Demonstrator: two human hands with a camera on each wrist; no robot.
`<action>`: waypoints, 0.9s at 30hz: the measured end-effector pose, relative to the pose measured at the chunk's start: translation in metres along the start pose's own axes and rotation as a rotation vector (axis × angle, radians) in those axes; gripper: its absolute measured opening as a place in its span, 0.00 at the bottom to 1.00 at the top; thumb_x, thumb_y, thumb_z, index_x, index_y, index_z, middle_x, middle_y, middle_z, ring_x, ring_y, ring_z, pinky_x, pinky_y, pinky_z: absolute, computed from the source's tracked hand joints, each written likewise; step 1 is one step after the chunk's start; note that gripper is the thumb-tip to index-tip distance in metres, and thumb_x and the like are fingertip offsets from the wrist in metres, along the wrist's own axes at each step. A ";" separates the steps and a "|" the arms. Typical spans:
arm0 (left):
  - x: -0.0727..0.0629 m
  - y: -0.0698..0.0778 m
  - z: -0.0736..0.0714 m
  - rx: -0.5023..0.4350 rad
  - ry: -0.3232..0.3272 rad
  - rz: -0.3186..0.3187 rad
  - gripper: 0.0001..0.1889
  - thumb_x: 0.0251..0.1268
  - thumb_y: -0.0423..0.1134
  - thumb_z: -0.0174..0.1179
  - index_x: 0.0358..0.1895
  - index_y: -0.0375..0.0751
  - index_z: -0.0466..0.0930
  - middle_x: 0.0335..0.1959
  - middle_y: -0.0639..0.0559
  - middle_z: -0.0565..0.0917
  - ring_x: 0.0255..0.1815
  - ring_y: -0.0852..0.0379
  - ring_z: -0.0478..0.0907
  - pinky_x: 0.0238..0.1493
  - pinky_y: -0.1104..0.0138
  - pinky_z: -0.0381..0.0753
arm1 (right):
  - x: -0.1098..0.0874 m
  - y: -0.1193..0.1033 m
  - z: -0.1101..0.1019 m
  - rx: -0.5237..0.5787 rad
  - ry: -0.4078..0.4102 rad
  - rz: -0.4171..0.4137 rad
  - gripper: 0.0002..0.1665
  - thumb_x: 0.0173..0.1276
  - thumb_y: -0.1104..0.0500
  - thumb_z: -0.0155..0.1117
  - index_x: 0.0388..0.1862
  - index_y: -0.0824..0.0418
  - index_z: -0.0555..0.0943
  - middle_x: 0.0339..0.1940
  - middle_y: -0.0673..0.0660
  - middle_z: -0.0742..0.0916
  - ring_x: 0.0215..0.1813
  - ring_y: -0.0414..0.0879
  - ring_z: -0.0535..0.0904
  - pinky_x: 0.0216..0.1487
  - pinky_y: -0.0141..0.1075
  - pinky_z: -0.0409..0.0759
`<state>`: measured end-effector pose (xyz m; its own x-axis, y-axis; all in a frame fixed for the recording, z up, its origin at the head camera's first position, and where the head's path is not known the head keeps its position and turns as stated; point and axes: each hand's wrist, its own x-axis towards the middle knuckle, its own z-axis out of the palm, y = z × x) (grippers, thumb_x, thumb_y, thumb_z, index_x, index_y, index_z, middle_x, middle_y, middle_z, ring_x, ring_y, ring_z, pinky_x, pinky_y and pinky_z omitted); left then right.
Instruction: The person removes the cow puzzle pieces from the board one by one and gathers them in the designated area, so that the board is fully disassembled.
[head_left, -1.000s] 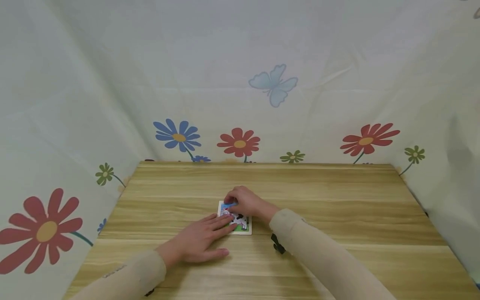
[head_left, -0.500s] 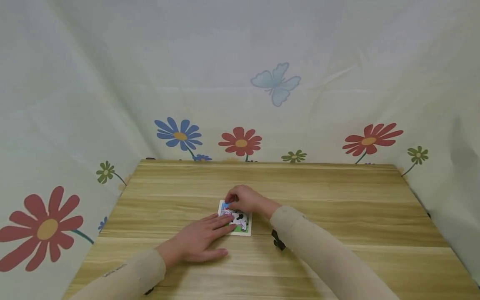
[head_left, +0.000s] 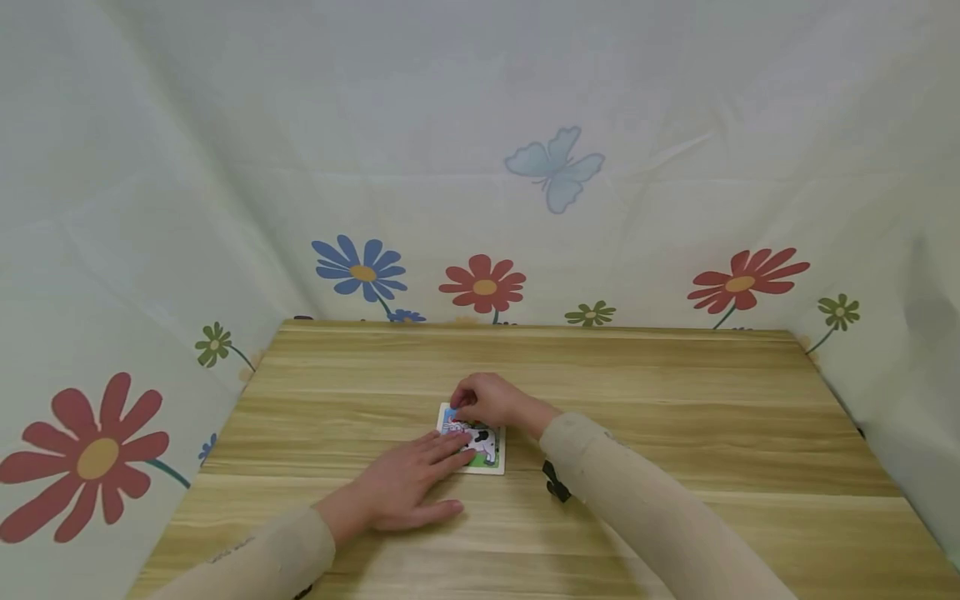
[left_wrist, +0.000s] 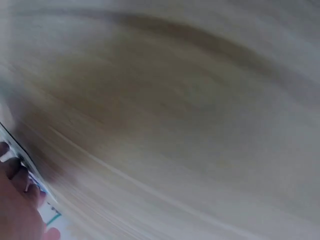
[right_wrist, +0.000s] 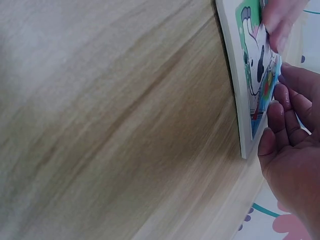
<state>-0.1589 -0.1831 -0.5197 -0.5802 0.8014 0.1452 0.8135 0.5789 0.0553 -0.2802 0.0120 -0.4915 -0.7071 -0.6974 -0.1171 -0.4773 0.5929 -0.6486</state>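
Observation:
A small puzzle board (head_left: 502, 454) with a white rim and a black-and-white cow picture lies flat on the wooden table. My left hand (head_left: 408, 483) rests on its left part with fingers spread and straight. At the far edge, my right hand (head_left: 491, 402) pinches a small blue piece of the picture between bent fingers and thumb; the fingers mostly hide it. The right wrist view shows the curled right hand (right_wrist: 295, 130) against the board's top end, close to the left fingertips (right_wrist: 280, 22). In the left wrist view, only part of a hand (left_wrist: 20, 205) shows at the lower left.
The wooden table (head_left: 637, 375) reaches back to a pale cloth (head_left: 420, 108) printed with flowers and a butterfly. A black strap (head_left: 556, 483) hangs under the right sleeve. Table surface extends on both sides of the board.
The right thumb and fingertips have shifted slightly at the board's far edge. My left hand stays on the board, which holds its place; the view moves slightly.

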 end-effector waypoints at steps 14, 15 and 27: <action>0.016 0.026 0.006 0.034 0.007 -0.146 0.41 0.70 0.64 0.35 0.72 0.34 0.55 0.73 0.40 0.56 0.73 0.46 0.51 0.69 0.55 0.57 | 0.000 0.002 0.002 0.036 -0.008 0.034 0.07 0.63 0.56 0.66 0.39 0.55 0.84 0.31 0.44 0.82 0.34 0.38 0.76 0.39 0.30 0.76; 0.016 0.026 0.007 0.033 0.004 -0.148 0.41 0.70 0.64 0.35 0.72 0.33 0.54 0.73 0.40 0.56 0.73 0.46 0.51 0.69 0.55 0.57 | 0.000 0.002 0.002 0.040 -0.010 0.032 0.07 0.63 0.56 0.66 0.40 0.55 0.84 0.31 0.44 0.82 0.34 0.38 0.76 0.39 0.30 0.76; 0.016 0.024 0.013 0.052 0.008 -0.152 0.40 0.70 0.63 0.35 0.72 0.34 0.55 0.73 0.40 0.55 0.74 0.46 0.50 0.70 0.55 0.55 | -0.002 0.000 0.004 0.052 0.021 0.029 0.09 0.62 0.56 0.68 0.40 0.57 0.83 0.32 0.45 0.82 0.36 0.38 0.77 0.41 0.30 0.76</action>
<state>-0.1493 -0.1545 -0.5291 -0.6958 0.7030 0.1470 0.7132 0.7004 0.0265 -0.2768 0.0112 -0.4947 -0.7312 -0.6713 -0.1210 -0.4290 0.5905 -0.6836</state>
